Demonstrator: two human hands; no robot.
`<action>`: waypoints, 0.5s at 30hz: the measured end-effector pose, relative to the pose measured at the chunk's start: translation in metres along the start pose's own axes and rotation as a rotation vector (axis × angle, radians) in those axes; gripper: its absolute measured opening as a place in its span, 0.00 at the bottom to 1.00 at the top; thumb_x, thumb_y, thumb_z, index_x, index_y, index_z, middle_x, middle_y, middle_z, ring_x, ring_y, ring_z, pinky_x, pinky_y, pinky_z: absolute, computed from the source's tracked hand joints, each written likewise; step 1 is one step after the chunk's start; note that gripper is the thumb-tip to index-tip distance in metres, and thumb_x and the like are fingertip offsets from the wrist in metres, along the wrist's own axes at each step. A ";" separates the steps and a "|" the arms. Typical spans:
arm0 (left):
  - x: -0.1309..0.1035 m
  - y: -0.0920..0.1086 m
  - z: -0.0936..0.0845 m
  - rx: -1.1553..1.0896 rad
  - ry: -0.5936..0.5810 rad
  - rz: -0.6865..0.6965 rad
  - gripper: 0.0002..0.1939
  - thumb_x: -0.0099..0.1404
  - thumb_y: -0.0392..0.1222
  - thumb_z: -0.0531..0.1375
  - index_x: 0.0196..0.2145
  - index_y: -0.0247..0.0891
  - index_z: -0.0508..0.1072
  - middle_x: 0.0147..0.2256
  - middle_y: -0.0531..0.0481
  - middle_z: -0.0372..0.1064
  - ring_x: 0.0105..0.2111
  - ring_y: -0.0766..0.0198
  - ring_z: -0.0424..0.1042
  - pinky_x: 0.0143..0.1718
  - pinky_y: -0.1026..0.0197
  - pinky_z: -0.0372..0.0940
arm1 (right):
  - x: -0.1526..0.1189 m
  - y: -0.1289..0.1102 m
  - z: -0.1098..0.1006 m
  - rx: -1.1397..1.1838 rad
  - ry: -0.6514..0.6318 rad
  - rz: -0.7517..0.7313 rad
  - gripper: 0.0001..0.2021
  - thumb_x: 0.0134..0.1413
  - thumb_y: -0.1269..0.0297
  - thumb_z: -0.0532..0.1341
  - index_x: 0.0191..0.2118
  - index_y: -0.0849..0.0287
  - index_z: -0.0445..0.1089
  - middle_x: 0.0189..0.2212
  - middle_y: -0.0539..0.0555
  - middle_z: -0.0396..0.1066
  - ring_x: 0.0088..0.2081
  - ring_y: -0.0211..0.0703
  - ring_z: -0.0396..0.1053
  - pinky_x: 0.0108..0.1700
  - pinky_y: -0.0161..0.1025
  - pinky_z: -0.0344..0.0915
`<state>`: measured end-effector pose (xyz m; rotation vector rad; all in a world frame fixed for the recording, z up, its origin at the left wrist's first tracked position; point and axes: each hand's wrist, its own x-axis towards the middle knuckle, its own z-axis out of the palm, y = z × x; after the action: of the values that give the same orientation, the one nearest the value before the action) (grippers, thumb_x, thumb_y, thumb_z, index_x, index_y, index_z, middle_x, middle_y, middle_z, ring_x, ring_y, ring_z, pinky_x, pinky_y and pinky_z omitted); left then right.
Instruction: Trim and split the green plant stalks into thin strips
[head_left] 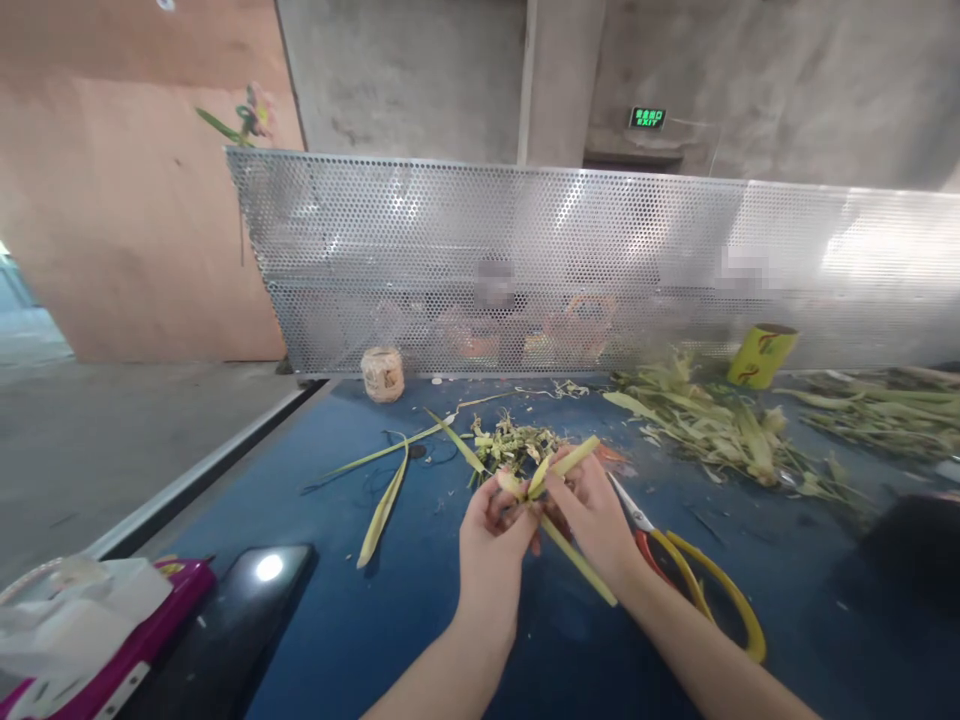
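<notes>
Both my hands meet over the blue table (420,620), fingers closed around folded pale-green leaf strips (576,562). My left hand (491,525) pinches the strips where they cross. Close beside it, my right hand (589,510) grips a strip whose end sticks out up and to the right; another end hangs down to the lower right. Just beyond my fingers lies a small heap of green and brown plant scraps (514,440). Scissors with yellow and red handles (712,585) rest to the right of my right forearm, their blades partly behind my hand.
A loose leaf strip (386,505) lies left of my hands. At the back stand a ball of twine (382,375) and a yellow roll (761,357), before a perforated metal screen (465,230). Piled leaves (720,425) spread at right. A phone (232,620) sits front left.
</notes>
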<state>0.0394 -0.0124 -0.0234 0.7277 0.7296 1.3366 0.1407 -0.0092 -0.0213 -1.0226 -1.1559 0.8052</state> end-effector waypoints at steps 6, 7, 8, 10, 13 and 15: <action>-0.001 0.004 0.000 0.049 0.000 0.006 0.28 0.43 0.38 0.67 0.42 0.33 0.65 0.24 0.54 0.68 0.17 0.74 0.60 0.19 0.68 0.56 | -0.003 -0.005 -0.003 -0.220 -0.148 -0.144 0.07 0.47 0.65 0.59 0.34 0.57 0.63 0.29 0.51 0.66 0.26 0.36 0.67 0.23 0.31 0.65; -0.001 0.004 0.000 0.059 -0.003 0.003 0.27 0.44 0.38 0.67 0.42 0.33 0.64 0.24 0.54 0.69 0.17 0.74 0.60 0.19 0.68 0.56 | -0.003 -0.005 -0.004 -0.275 -0.155 -0.150 0.05 0.47 0.65 0.59 0.32 0.58 0.64 0.29 0.51 0.66 0.25 0.36 0.67 0.22 0.31 0.64; -0.001 0.005 0.001 0.063 -0.002 -0.004 0.26 0.44 0.38 0.67 0.42 0.32 0.64 0.24 0.54 0.69 0.17 0.74 0.60 0.19 0.68 0.56 | -0.002 -0.005 -0.005 -0.322 -0.158 -0.151 0.04 0.47 0.65 0.59 0.31 0.58 0.66 0.29 0.51 0.67 0.25 0.36 0.67 0.23 0.31 0.64; -0.002 0.006 0.001 0.058 0.004 -0.027 0.25 0.45 0.39 0.67 0.40 0.32 0.64 0.24 0.53 0.70 0.17 0.73 0.60 0.19 0.67 0.57 | 0.000 -0.005 -0.007 -0.377 -0.133 -0.162 0.04 0.46 0.65 0.59 0.28 0.59 0.67 0.28 0.52 0.68 0.25 0.36 0.67 0.24 0.32 0.64; -0.001 0.006 0.001 0.021 -0.004 -0.053 0.22 0.43 0.36 0.67 0.36 0.32 0.65 0.24 0.53 0.70 0.21 0.71 0.64 0.22 0.67 0.61 | 0.002 -0.007 -0.008 -0.369 -0.090 -0.186 0.05 0.45 0.65 0.60 0.25 0.59 0.69 0.27 0.52 0.69 0.25 0.36 0.66 0.25 0.32 0.64; 0.000 0.005 0.001 -0.014 -0.019 -0.066 0.21 0.42 0.34 0.68 0.35 0.32 0.66 0.24 0.53 0.70 0.23 0.71 0.65 0.23 0.67 0.62 | 0.003 -0.009 -0.008 -0.353 -0.080 -0.178 0.06 0.46 0.65 0.60 0.24 0.59 0.70 0.27 0.53 0.69 0.22 0.35 0.65 0.21 0.31 0.62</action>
<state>0.0368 -0.0120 -0.0187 0.6983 0.7222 1.2724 0.1489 -0.0110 -0.0127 -1.1624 -1.4699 0.5135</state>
